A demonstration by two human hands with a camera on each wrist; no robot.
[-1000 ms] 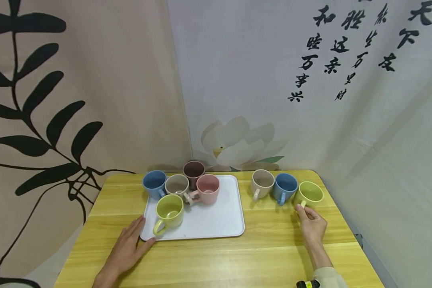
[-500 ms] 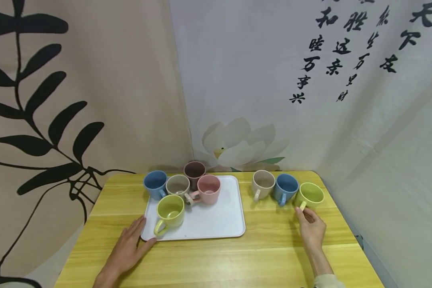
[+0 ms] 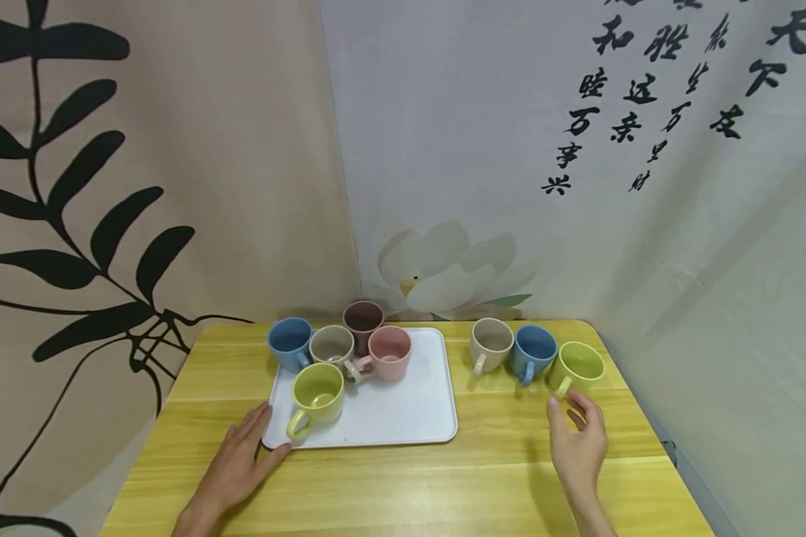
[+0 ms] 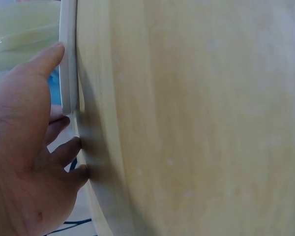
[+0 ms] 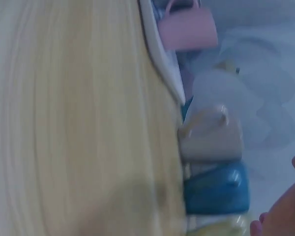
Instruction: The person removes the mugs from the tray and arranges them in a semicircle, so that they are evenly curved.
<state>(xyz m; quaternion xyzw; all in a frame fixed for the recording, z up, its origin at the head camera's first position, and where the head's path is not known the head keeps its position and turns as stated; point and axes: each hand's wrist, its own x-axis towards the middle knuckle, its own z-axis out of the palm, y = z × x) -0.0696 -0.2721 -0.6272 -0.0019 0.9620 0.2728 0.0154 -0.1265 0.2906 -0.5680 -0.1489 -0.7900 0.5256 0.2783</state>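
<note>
My left hand (image 3: 231, 470) rests at the front left corner of the white tray (image 3: 403, 429), fingers along its left edge and thumb at the front rim. Near that thumb, on the tray, stands a green mug (image 3: 318, 395). Behind it are a blue mug (image 3: 283, 344), a grey mug (image 3: 329, 350), a pink mug (image 3: 389, 358) and a dark brown mug (image 3: 359, 328). My right hand (image 3: 580, 447) is just in front of another green mug (image 3: 580, 365), fingers apart and holding nothing. A second blue mug (image 3: 533, 350) stands left of that green one, then a beige mug (image 3: 489, 347).
The wooden table (image 3: 403, 492) bears everything, with its back edge against a cloth backdrop (image 3: 255, 149) printed with leaves, a lotus and writing. Dark cables (image 4: 71, 223) show past the table edge in the left wrist view.
My right hand has let go of the right-hand green mug's handle and drawn back slightly toward me, its fingers spreading. The left hand, tray and mugs have stayed put.
</note>
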